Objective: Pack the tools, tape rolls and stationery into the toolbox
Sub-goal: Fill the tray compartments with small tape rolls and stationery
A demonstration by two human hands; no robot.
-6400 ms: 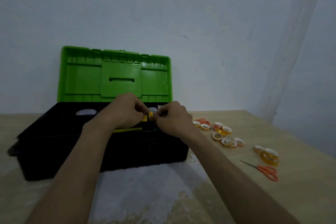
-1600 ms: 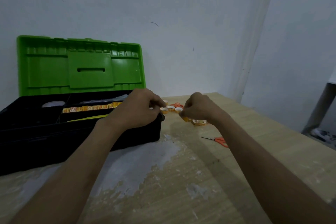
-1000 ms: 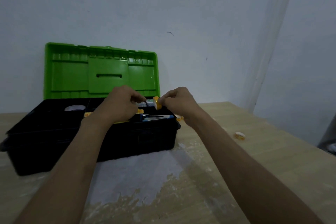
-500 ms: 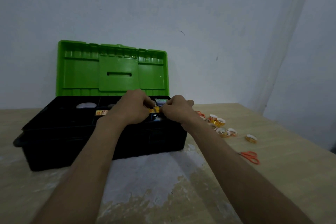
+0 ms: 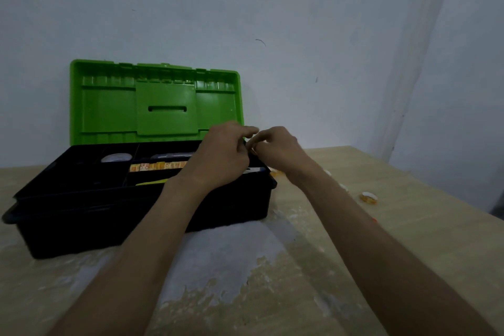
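Both forearms outstretched, left hand (image 5: 222,155) and right hand (image 5: 275,148) (fingers curled) touching.

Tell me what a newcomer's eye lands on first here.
The bright green lid of the toolbox, standing open against the wall at the table's left. Next, the left hand and right hand meeting over the box's right end, and one tape roll lying out on the right.
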